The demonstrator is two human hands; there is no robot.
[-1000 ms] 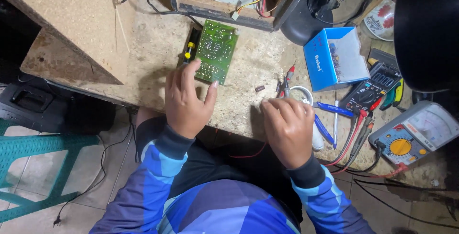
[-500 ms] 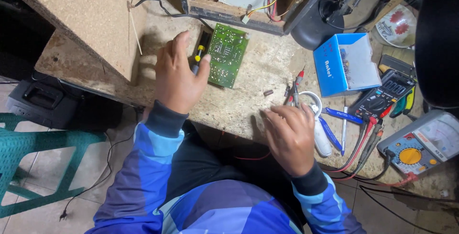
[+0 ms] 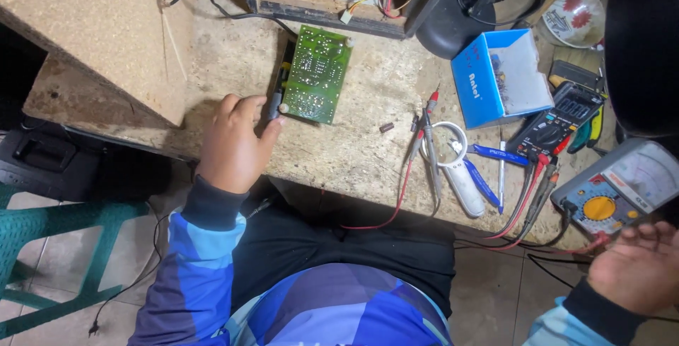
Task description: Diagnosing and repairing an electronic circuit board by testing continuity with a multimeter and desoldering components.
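The left hand (image 3: 233, 144) is pinching the lower left corner of the green board (image 3: 316, 74), which is lying on the bench (image 3: 339, 155) at its 1 o'clock. The right hand (image 3: 636, 268) is hovering released at the meter's (image 3: 619, 187) 6 o'clock.
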